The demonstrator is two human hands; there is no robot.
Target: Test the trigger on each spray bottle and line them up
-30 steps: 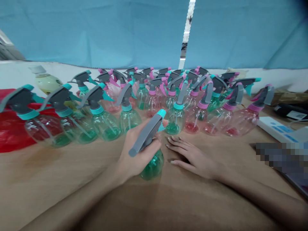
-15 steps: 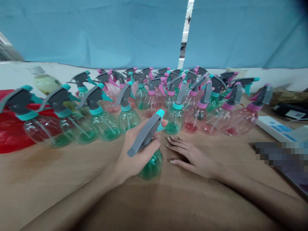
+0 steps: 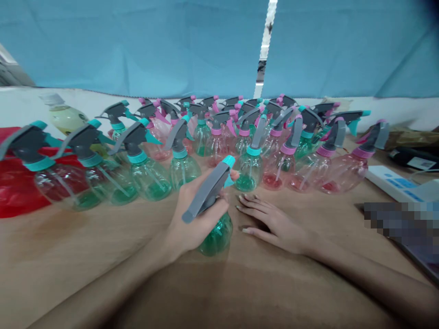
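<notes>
My left hand (image 3: 197, 217) is wrapped round the neck of a green spray bottle (image 3: 216, 237), which stands on the wooden table (image 3: 113, 251). Its grey trigger head has a teal nozzle that points away and to the right; the fingers hide the collar and most of the trigger. To the right, my right hand (image 3: 270, 221) lies flat on the tabletop, fingers spread and holding nothing. Just beyond the hands stands another green spray bottle (image 3: 248, 171), beside a pink spray bottle (image 3: 274, 171).
Several more green and pink spray bottles (image 3: 151, 178) stand in rows across the back. A red plastic bag (image 3: 20, 192) and a pale capped bottle (image 3: 66, 116) are at left. A white device (image 3: 394, 183) and a blurred-out dark object (image 3: 404, 233) lie at right. Blue cloth (image 3: 137, 45) hangs behind.
</notes>
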